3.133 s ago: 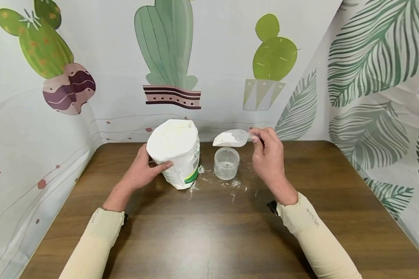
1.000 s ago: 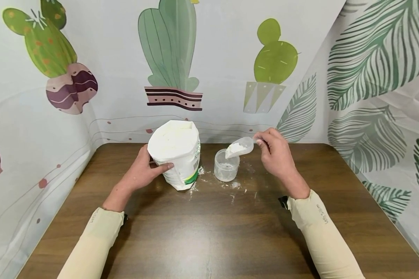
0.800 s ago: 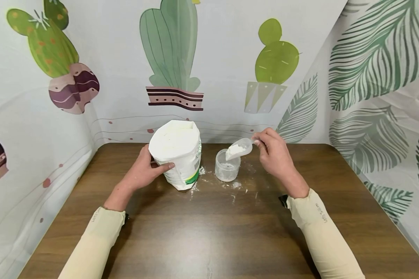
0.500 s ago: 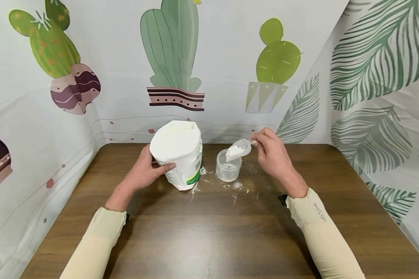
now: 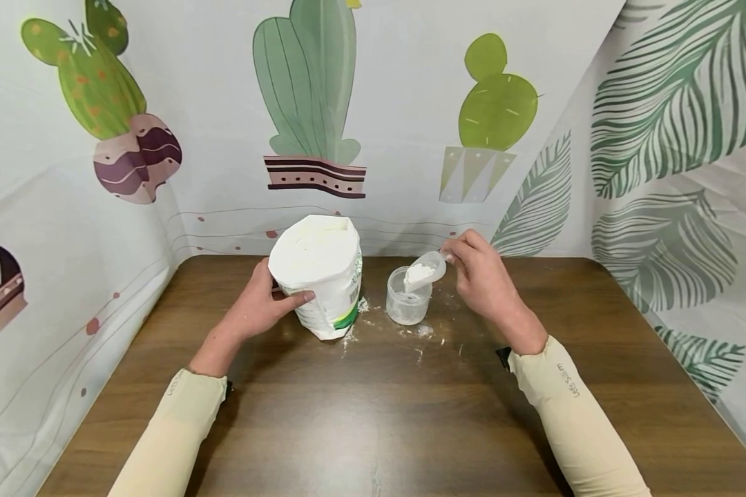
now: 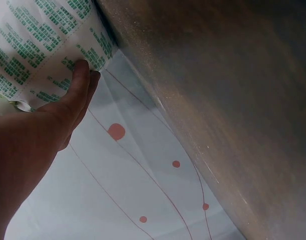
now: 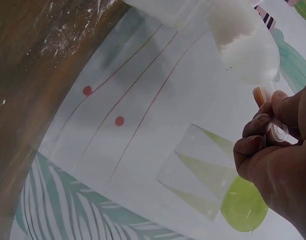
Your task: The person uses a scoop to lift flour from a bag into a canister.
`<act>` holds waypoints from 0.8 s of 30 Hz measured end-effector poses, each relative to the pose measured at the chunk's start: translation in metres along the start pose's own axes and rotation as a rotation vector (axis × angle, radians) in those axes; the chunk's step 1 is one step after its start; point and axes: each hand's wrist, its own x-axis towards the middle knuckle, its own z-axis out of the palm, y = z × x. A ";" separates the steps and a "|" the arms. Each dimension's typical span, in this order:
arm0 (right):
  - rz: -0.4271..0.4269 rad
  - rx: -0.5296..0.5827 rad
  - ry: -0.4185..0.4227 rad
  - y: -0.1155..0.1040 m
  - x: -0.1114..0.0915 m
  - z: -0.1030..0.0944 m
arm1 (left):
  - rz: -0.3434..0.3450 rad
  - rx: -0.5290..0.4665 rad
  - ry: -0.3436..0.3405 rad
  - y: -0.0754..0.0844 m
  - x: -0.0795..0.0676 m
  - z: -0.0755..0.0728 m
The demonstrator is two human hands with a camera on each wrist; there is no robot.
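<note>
My left hand (image 5: 257, 304) grips the left side of a white paper bag of white powder (image 5: 326, 304), its thumb across the front. The bag's top is open and powder fills it nearly to the rim. In the left wrist view, green print covers the bag (image 6: 47, 45). With its fingers curled round the handle, my right hand (image 5: 481, 279) holds a clear plastic scoop (image 5: 435, 262). White powder (image 5: 418, 274) lies in the scoop, which tilts down to the left, its lip at the mouth of a clear round jar (image 5: 405, 310). The scoop's bowl (image 7: 253, 60) also shows in the right wrist view.
Spilled powder (image 5: 424, 330) dusts the brown wooden table (image 5: 323, 414) around the jar and beside the bag. A white cloth backdrop (image 5: 404, 103) printed with cacti and leaves stands right behind the table's far edge.
From level above the jar, the scoop has come down and tipped leftward, its lip now at the jar's mouth. The left hand keeps its grip on the bag, which stays in place.
</note>
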 end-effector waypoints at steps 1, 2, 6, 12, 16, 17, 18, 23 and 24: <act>-0.009 -0.004 0.001 0.000 0.000 0.000 | 0.003 -0.001 -0.001 0.000 0.000 0.000; -0.018 -0.007 0.003 0.000 0.000 0.001 | 0.006 -0.003 -0.001 0.000 0.000 0.000; -0.049 -0.015 0.000 0.001 0.000 0.002 | 0.007 -0.002 -0.001 0.000 0.000 0.001; -0.079 -0.027 -0.007 0.002 0.000 0.005 | -0.001 -0.007 0.000 0.001 -0.001 0.000; -0.108 -0.042 0.004 0.002 -0.001 0.008 | 0.004 -0.016 -0.005 0.001 0.000 0.001; -0.114 -0.045 0.008 0.002 -0.001 0.008 | 0.007 -0.017 -0.006 0.001 0.000 0.001; -0.121 -0.047 0.012 0.002 -0.001 0.008 | 0.011 -0.018 -0.007 0.000 0.000 0.001; -0.136 -0.044 0.028 0.001 -0.001 0.009 | 0.024 -0.020 -0.007 -0.001 0.000 0.001; -0.138 -0.044 0.029 0.001 0.000 0.009 | 0.024 -0.018 -0.006 -0.001 0.000 0.000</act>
